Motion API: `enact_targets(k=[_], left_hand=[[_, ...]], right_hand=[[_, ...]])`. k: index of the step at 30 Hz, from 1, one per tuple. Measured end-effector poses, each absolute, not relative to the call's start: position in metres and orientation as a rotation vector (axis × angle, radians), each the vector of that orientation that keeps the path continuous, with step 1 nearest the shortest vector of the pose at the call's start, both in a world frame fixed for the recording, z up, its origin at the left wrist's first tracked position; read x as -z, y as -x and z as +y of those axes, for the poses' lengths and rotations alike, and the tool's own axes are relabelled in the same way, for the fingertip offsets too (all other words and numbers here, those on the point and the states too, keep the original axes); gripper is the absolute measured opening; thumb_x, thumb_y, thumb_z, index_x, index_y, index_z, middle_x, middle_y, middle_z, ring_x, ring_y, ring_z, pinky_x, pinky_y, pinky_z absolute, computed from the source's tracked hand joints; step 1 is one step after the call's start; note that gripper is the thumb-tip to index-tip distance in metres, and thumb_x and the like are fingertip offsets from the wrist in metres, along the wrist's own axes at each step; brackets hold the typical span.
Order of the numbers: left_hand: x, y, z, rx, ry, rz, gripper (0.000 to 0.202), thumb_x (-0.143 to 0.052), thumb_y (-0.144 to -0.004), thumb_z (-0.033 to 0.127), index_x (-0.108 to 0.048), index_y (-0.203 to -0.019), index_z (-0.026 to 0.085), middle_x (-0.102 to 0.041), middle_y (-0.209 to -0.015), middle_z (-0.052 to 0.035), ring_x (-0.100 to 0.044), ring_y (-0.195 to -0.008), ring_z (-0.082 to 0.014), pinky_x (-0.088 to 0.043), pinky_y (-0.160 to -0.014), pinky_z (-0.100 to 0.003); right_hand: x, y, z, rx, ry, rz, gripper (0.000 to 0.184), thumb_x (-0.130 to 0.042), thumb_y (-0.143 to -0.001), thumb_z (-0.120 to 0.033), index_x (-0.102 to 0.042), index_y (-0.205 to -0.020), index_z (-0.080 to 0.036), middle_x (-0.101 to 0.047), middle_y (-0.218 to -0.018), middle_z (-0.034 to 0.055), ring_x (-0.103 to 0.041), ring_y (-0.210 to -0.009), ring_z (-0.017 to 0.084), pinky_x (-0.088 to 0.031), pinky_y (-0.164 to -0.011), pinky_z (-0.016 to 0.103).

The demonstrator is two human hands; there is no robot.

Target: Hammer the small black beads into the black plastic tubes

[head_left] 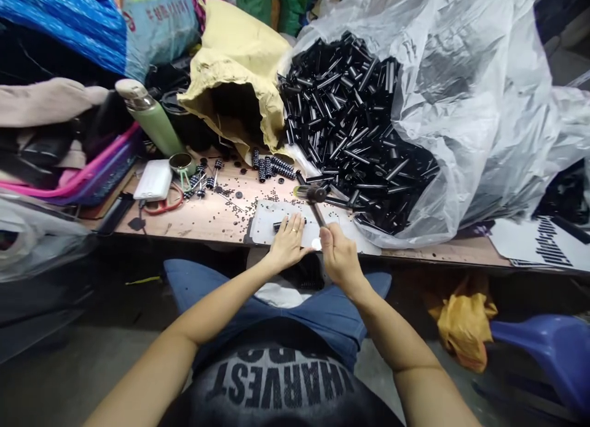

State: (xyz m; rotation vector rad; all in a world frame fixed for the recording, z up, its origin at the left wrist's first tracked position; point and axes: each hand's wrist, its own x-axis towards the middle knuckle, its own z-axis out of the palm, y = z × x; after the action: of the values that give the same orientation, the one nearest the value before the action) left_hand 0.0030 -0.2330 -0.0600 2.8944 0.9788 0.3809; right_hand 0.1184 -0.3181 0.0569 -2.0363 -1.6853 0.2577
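My left hand (289,235) lies flat across a short black tube (277,227) on a white board (263,214). Its fingers are stretched out and its thumb points to the right; most of the tube is hidden under them. In my closed right hand (340,255) is the handle of a hammer (317,213). The hammer's head is raised a little above the board, up and right of my left fingers. A small white disc (316,244) shows between the two hands.
Black tubes (341,107) spill from a big clear plastic bag (461,107). A yellow paper sack (239,34), ridged black pieces (276,166), tiny dark bits, a green bottle (154,123), a white power bank (153,180) and red-handled scissors (168,203) share the bench.
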Motion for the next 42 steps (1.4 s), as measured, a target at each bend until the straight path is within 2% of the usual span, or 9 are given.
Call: enact_targets(k=[6,10,13,16,20,24,31,38,42], left_hand=[[0.064,-0.003,-0.223,-0.421,-2.844,0.928,0.057,-0.036,-0.09,0.023,-0.034,-0.142,0.001,-0.038,-0.146,-0.023,-0.031,-0.139,-0.0299,-0.023,-0.113,-0.046],[0.044,-0.007,-0.219,-0.386,-2.656,1.048,0.043,-0.038,-0.089,0.014,-0.052,-0.129,0.007,-0.062,-0.117,-0.0205,-0.055,-0.115,-0.0281,-0.043,-0.096,-0.043],[0.022,-0.004,-0.221,-0.335,-2.487,1.047,0.028,-0.049,-0.088,0.021,-0.065,-0.109,0.013,-0.068,-0.093,-0.0146,-0.062,-0.093,-0.0267,-0.05,-0.082,-0.038],[0.004,0.002,-0.189,-0.374,-2.382,1.159,0.039,-0.049,-0.091,0.038,-0.061,-0.116,0.011,-0.067,-0.096,-0.0171,-0.063,-0.087,-0.0279,-0.052,-0.074,-0.039],[-0.006,0.0,-0.082,-0.507,-2.238,1.551,0.047,-0.026,-0.098,0.023,-0.037,-0.14,0.005,-0.05,-0.127,-0.0304,-0.059,-0.105,-0.0326,-0.049,-0.08,-0.045],[0.003,-0.014,-0.007,-0.305,-2.149,1.683,0.045,-0.052,-0.087,0.021,-0.046,-0.13,0.008,-0.052,-0.126,-0.0279,-0.06,-0.106,-0.0335,-0.046,-0.087,-0.042],[0.023,-0.015,-0.027,-0.442,-2.14,1.584,0.037,-0.043,-0.089,0.014,-0.045,-0.127,0.012,-0.061,-0.114,-0.0219,-0.063,-0.101,-0.0281,-0.048,-0.084,-0.037],[0.022,0.01,-0.07,-0.786,-1.323,1.171,0.036,-0.049,-0.081,0.012,-0.047,-0.117,0.016,-0.058,-0.078,-0.0003,-0.053,-0.048,-0.0091,-0.045,-0.049,-0.022],[0.011,0.02,-0.102,-0.974,-1.567,1.028,0.031,-0.063,-0.078,0.025,-0.058,-0.107,0.018,-0.062,-0.086,-0.0034,-0.06,-0.069,-0.0138,-0.049,-0.063,-0.026]], right_hand=[[-0.023,-0.091,-0.304,-0.539,2.245,-2.046,0.041,-0.024,-0.1,-0.041,-0.05,-0.121,-0.016,-0.071,-0.085,0.0108,-0.064,-0.07,0.022,-0.038,-0.064,0.028],[-0.025,-0.113,-0.301,-0.477,2.275,-1.939,0.045,-0.016,-0.101,-0.042,-0.055,-0.103,-0.02,-0.069,-0.079,0.0071,-0.064,-0.07,0.021,-0.034,-0.061,0.027],[-0.026,-0.144,-0.3,-0.307,2.337,-1.823,0.043,-0.019,-0.101,-0.043,-0.055,-0.096,-0.02,-0.067,-0.075,0.005,-0.062,-0.066,0.019,-0.031,-0.059,0.027],[-0.01,-0.174,-0.299,-0.149,2.455,-1.813,0.04,-0.026,-0.1,-0.045,-0.056,-0.093,-0.019,-0.067,-0.078,0.0061,-0.06,-0.066,0.018,-0.03,-0.059,0.027],[0.01,-0.192,-0.288,0.017,2.419,-1.908,0.038,-0.031,-0.099,-0.041,-0.058,-0.091,-0.016,-0.065,-0.09,0.0104,-0.059,-0.085,0.022,-0.037,-0.071,0.029],[0.002,-0.186,-0.247,0.087,2.199,-1.975,0.032,-0.034,-0.098,-0.036,-0.059,-0.1,-0.016,-0.063,-0.102,0.0108,-0.053,-0.099,0.023,-0.038,-0.085,0.032],[-0.008,-0.16,-0.144,0.04,2.406,-1.995,0.03,-0.039,-0.095,-0.027,-0.061,-0.105,-0.009,-0.064,-0.107,0.0188,-0.05,-0.106,0.027,-0.035,-0.085,0.037],[-0.014,-0.164,-0.138,0.012,2.395,-2.075,0.03,-0.037,-0.089,-0.01,-0.064,-0.104,-0.008,-0.068,-0.101,0.0204,-0.054,-0.103,0.028,-0.034,-0.084,0.039],[-0.046,-0.169,-0.15,-0.033,2.195,-2.298,0.026,-0.04,-0.093,-0.018,-0.065,-0.099,-0.014,-0.068,-0.102,0.0149,-0.055,-0.103,0.025,-0.035,-0.084,0.035]])
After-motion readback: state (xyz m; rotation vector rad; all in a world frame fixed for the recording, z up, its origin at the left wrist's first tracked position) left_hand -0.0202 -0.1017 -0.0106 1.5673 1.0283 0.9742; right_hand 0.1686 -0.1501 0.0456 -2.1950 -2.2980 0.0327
